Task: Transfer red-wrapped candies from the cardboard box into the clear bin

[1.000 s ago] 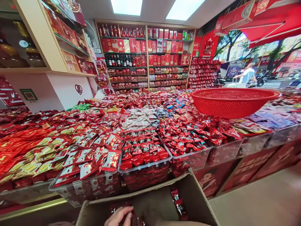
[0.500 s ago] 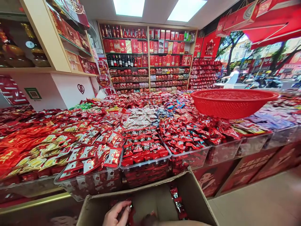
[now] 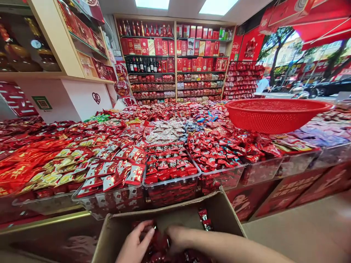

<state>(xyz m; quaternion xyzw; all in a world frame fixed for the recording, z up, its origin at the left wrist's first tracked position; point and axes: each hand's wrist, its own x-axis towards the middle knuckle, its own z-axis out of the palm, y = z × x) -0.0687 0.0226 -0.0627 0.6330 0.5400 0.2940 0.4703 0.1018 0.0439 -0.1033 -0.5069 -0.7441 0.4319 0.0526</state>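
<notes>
An open cardboard box stands at the bottom of the view with red wrapped sweets inside. My left hand is in its left part, thumb and fingers curled round a red packet. Reaching in from the right, my right hand is blurred beside it over more red packets; its fingers are smeared and what they touch cannot be made out. Just beyond the box, a clear bin holds rows of red packets.
Clear bins heaped with wrapped sweets spread across the counter. A large red plastic basket rests on the heaps at right. Shelves with bottles and boxes line the back. A person is outside at right.
My right hand and forearm have come further up into view inside the box, next to my left hand. The view has shifted slightly, and the person outside has moved left.
</notes>
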